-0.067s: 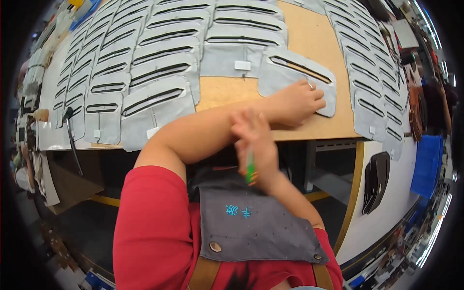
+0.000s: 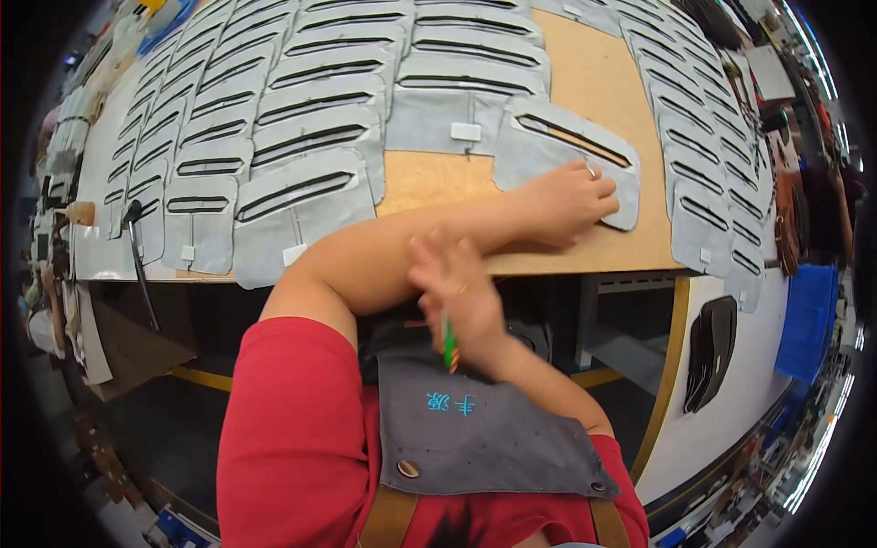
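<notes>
My left arm reaches across to the right, and my left hand (image 2: 562, 207) rests closed on the front part of a light grey flat piece (image 2: 539, 157) with a long dark-edged slot. Its fingertips are curled under, and what they hold, if anything, is hidden. Below my left forearm is my right hand (image 2: 464, 306), blurred by motion, fingers partly spread near the forearm's skin. A slender tool with a green and orange handle (image 2: 449, 350) is held against its palm; its tip is too smeared to tell the kind.
Overlapping rows of similar slotted grey pieces (image 2: 320, 78) cover much of the wooden board (image 2: 434, 173). A dark wallet-like item (image 2: 711, 352) lies on a white panel at right, beside a blue bin (image 2: 806, 324). A dark-headed rod (image 2: 139, 265) leans over the table's left front edge.
My right hand with the tool has shifted left and slightly down along my left forearm. My left hand stays on the grey piece; the whole view has shifted slightly.
</notes>
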`<state>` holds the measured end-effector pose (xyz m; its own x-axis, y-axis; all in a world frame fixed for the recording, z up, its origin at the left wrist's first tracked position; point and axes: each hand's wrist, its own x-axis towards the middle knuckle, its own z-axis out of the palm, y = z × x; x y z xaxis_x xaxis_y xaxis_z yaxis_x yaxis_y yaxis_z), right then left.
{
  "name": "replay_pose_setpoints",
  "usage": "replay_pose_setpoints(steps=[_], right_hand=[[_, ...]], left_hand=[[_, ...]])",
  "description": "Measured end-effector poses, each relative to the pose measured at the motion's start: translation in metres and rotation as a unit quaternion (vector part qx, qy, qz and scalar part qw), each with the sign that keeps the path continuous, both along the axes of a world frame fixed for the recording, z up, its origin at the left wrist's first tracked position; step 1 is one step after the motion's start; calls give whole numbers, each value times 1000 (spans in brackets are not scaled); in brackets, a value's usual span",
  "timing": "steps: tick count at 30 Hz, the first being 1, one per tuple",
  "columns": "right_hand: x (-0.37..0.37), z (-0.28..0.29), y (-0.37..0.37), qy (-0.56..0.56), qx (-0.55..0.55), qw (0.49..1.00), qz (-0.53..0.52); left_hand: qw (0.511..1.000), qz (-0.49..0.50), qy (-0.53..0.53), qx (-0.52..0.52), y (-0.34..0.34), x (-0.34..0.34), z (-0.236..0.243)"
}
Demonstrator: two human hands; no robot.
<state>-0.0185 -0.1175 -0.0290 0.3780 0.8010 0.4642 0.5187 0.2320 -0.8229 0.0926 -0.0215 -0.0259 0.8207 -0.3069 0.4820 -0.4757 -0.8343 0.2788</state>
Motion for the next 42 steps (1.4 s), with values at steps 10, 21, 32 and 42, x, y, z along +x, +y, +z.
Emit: replay_pose_setpoints(steps=[10, 21, 32, 42], right_hand=[[22, 51, -28, 293, -12, 951, 101], [127, 44, -112, 106, -18, 931, -348], [156, 33, -81, 273, -101, 935, -202], [170, 38, -68, 320, -118, 920, -194]], left_hand=[[999, -24, 17, -39, 13, -5, 1], [984, -57, 170, -7, 29, -79, 54], [987, -69, 141, -28, 33, -43, 31], [982, -77, 152, -77, 37, -42, 26]])
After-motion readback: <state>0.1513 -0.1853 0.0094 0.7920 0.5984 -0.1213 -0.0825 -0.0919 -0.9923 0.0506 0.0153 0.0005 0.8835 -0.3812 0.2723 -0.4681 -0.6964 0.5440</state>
